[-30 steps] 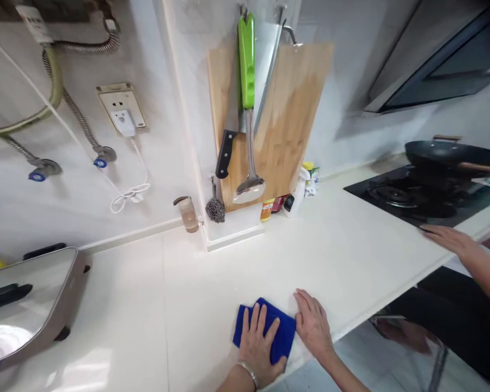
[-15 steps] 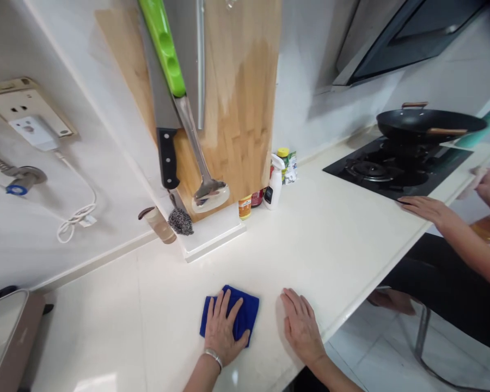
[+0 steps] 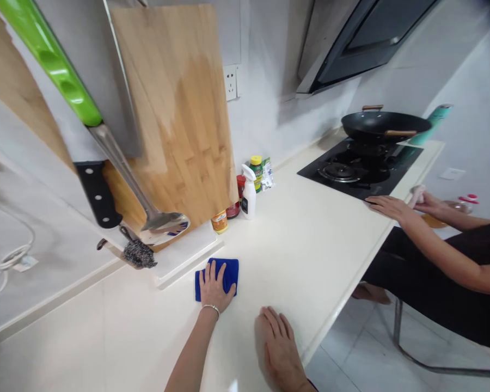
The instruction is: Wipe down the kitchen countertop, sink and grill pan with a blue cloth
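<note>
My left hand, with a bracelet at the wrist, lies flat with spread fingers on a folded blue cloth. It presses the cloth onto the white countertop, close to the white ledge under the cutting board. Lower and to the right, my right hand rests on the counter near its front edge. Its fingers are stretched out and hold nothing.
A cutting board, a ladle, a knife and a steel scrubber hang ahead on the left. Behind stand a spray bottle and jars. Another person's hand touches the counter by the stove with a wok.
My left hand has slid the blue cloth forward, closer to the ledge. The view has turned to the right. The other person's far hand, with a pale cloth, now shows more fully.
</note>
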A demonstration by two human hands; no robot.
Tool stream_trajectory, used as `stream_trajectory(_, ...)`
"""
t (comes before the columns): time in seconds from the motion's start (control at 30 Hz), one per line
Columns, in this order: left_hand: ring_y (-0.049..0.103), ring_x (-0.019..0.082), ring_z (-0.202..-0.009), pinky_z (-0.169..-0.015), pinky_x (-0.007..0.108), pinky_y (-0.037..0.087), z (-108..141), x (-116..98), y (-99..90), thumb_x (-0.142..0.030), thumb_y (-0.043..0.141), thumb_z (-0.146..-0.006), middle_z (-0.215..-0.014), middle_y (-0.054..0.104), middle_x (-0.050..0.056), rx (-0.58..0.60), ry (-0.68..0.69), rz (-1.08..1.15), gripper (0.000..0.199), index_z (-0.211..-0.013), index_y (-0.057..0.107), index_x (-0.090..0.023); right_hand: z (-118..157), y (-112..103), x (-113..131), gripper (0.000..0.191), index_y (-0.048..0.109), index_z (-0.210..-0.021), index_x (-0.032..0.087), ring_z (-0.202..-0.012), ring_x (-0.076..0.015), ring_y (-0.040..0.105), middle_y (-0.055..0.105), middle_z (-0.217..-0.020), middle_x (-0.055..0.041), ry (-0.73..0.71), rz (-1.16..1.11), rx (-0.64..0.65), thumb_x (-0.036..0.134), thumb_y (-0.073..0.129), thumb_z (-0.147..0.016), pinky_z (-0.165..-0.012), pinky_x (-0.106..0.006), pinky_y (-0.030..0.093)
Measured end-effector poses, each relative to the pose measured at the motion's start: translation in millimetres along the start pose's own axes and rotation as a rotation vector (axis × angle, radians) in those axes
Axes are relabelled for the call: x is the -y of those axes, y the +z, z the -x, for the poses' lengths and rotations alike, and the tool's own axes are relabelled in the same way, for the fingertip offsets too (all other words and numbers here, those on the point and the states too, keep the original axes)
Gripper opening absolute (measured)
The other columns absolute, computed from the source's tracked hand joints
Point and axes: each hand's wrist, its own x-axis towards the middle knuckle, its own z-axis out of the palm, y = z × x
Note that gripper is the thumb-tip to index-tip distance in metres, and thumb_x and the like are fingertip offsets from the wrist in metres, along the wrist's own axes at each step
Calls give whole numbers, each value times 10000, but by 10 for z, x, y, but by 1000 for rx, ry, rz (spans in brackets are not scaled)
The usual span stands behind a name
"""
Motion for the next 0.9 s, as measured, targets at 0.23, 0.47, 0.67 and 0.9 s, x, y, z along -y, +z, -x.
stream_trajectory(0.23,191,323,-1506,-1229,586,119,-677,-650,193,-604,522,-809,-1629,259,88,72,57,78,749,-1484,354,-326,-34,-63,-30,636,484,-1405,128,-1444,-266,290,457,-1507,-100,-36,14,72,116,500,-769,-1221,-476,106)
stream_trajectory(0.47,161,333,-1512,-1232,583,89,-886,-857,236,-550,559,-791,-1633,252,79,111,54,120,764,-1486,355,-308,-36,-60,-53,681,436,-1448,149,-1440,-266,309,446,-1516,-86,6,-57,96,151,498,-770,-1213,-458,166)
stream_trajectory(0.67,165,341,-1510,-1227,596,102,-551,-818,262,-541,550,-803,-1631,259,78,75,91,142,749,-1487,352,-311,-42,-64,-37,705,442,-1441,162,-1406,-258,362,480,-1486,-88,29,-54,83,112,491,-740,-1208,-455,184)
stream_trajectory(0.9,198,318,-1505,-1226,591,148,288,-469,169,-578,524,-820,-1627,270,72,55,169,160,731,-1488,333,-350,-12,-71,-23,654,463,-1395,166,-1365,-240,403,528,-1414,-104,-6,-75,-57,57,436,-750,-1167,-467,270)
